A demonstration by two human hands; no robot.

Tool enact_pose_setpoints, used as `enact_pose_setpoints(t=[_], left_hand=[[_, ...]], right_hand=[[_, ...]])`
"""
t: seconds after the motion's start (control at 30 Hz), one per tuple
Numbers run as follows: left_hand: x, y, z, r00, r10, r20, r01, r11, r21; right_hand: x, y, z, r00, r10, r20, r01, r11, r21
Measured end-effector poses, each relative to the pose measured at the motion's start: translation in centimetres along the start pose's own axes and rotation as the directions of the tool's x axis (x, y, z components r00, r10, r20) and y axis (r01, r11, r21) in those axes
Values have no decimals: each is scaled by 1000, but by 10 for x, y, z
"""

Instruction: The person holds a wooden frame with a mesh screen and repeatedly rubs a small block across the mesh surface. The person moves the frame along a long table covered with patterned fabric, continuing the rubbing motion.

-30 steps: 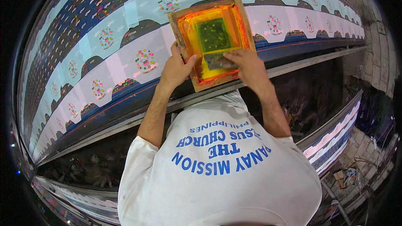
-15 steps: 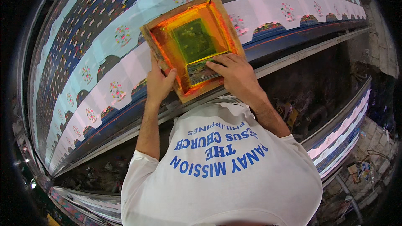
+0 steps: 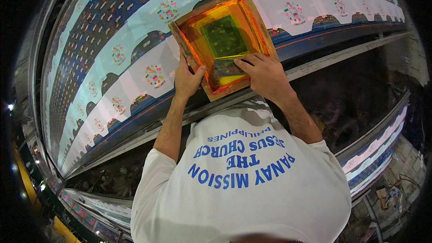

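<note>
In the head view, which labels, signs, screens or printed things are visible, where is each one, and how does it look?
Printing screen: square wooden frame, orange-yellow mesh, dark green centre, on the fabric; left hand grips its left edge, right hand presses inside it.
Printed fabric: long pale strip along the table, round multicoloured motifs, dark arches.
Shirt print: blue lettering on white shirt, bottom centre.

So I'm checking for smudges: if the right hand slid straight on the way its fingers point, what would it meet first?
Probably the left hand. The right hand points left across the wooden frame, over the scraper; depth is unclear.
</note>
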State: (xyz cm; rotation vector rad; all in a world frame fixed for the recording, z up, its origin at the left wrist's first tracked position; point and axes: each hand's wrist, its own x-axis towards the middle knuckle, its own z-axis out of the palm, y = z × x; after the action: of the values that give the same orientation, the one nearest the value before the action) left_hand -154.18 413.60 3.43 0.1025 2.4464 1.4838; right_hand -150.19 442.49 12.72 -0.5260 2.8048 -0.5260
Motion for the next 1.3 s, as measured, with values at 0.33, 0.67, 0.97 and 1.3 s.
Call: enact_pose_setpoints(t=[0.33,0.67,0.97,1.3], left_hand=[[-3,18,0,994,-107,15,108,993,-46],[1,20,-5,974,-206,92,214,973,-89],[-4,2,-6,1000,23,10,-25,981,190],[3,19,-12,990,-112,81,91,971,220]], right_hand=[[12,13,-9,963,-266,54,266,964,-3],[146,41,-24,983,-162,-86,163,987,-2],[31,21,2,972,-198,-126,204,978,38],[131,44,-39,982,-182,48,180,982,51]])
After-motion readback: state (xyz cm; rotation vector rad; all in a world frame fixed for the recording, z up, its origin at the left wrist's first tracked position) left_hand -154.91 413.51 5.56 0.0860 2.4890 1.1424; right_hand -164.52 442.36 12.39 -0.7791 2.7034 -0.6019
